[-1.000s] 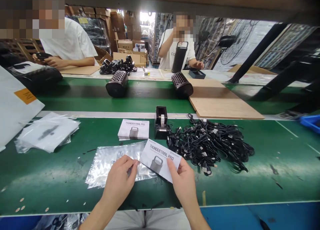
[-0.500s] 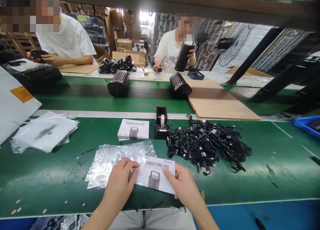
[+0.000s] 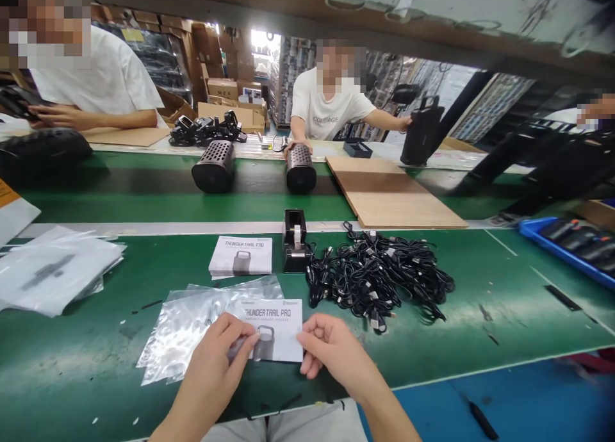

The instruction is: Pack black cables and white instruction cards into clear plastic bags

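Observation:
A white printed booklet (image 3: pixel 281 336), marked THUNDER TRAIL PRO, lies with its left part in or under a clear plastic bag (image 3: pixel 168 330); which of the two is hard to see. My left hand (image 3: pixel 218 349) is closed, thumb and forefinger pinching the bag's edge over the booklet. At the booklet's right edge, my right hand (image 3: pixel 331 349) holds it with the thumb at the border and the other fingers curled. Beyond my hands sits a stack of matching booklets (image 3: pixel 240 262). Beside that stack stands a black tape dispenser (image 3: pixel 295 243).
Black cables (image 3: pixel 384 275) lie heaped on the green bench to the right. More plastic bags (image 3: pixel 57 269) are piled left. Across the bench are speakers (image 3: pixel 213 166), a brown board (image 3: pixel 394 192) and two co-workers. A blue tray (image 3: pixel 567 250) stands far right.
The booklet has shifted left, further toward the bag, and my right thumb has slid back to its edge. Across the bench, a co-worker has moved a black speaker rightward and touches another one.

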`<state>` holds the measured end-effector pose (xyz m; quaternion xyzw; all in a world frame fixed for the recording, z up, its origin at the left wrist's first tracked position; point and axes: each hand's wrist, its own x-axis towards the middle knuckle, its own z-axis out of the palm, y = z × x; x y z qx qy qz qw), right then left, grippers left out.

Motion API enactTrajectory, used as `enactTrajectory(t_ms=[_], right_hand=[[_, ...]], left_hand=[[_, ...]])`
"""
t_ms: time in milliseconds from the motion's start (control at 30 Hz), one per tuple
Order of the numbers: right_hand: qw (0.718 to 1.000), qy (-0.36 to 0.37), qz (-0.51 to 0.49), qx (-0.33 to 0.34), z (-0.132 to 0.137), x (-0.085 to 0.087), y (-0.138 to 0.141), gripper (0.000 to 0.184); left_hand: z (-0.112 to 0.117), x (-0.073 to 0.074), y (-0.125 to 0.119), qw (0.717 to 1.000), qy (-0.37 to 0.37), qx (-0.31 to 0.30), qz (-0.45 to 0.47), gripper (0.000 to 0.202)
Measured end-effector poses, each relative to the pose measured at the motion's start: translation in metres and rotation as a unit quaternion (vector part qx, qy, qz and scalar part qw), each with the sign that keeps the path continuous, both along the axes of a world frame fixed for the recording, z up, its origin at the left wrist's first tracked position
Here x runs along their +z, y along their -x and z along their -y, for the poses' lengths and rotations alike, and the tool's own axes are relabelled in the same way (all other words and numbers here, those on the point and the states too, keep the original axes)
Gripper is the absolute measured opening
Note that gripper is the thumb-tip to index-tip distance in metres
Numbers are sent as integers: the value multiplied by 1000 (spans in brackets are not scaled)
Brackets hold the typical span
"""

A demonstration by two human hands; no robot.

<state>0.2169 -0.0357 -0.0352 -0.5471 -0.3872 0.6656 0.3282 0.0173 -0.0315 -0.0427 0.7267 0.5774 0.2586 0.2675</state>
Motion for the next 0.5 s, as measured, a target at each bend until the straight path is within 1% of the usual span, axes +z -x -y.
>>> enactTrajectory(t_ms=[67, 100, 167, 233, 300, 367, 433, 500], right_hand=[[1000, -6, -2, 6, -4, -3, 12, 33], [999, -18, 15, 25, -7, -4, 20, 29], [991, -58, 89, 78, -11, -5, 37, 17], [970, -107, 181, 123, -14, -3, 51, 15], [947, -150, 245, 142, -17, 5, 55, 16], [926, -193, 295, 138, -22, 18, 45, 15], [898, -232, 355, 113, -33, 31, 23, 15], [864, -256, 430, 64, -50, 40, -4, 27]], left_hand=[[1, 4, -4, 999, 26, -4, 38, 19], [1, 6, -5, 998, 38, -11, 53, 19], [1, 9, -8, 994, 60, -36, 82, 19], [0, 11, -8, 988, 80, -72, 106, 21], [-1, 12, -6, 985, 89, -102, 110, 23], [-2, 10, -3, 987, 88, -102, 89, 24], [-4, 8, 0, 991, 87, -84, 54, 24], [-5, 6, 2, 993, 90, -70, 18, 26]])
